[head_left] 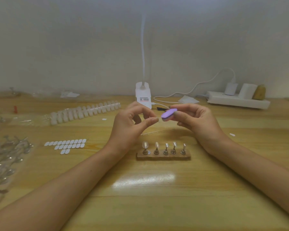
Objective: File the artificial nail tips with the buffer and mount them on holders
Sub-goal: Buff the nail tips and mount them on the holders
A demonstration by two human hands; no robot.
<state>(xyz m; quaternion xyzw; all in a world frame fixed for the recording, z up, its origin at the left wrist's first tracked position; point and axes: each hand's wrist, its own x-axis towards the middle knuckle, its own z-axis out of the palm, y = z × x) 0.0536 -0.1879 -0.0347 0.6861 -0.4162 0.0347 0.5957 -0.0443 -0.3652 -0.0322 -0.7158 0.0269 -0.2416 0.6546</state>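
Observation:
My right hand (193, 119) holds a small purple buffer (168, 114) above the wooden table. My left hand (132, 124) is raised beside it, thumb and forefinger pinched together right at the buffer's left end; whatever they pinch is too small to make out. Below the hands a brown base (163, 157) carries a row of metal holders (165, 149), with clear nail tips on the leftmost ones. A long strip of clear nail tips (83, 112) lies at the back left. White oval adhesive tabs (67, 145) lie in rows to the left.
A white clamp lamp base (143, 95) with its cable stands at the back centre. A white power strip (237, 100) with plugs sits at the back right. Loose metal holders in clear bags (5, 157) crowd the left edge. A thin empty sprue (148, 133) lies under the hands.

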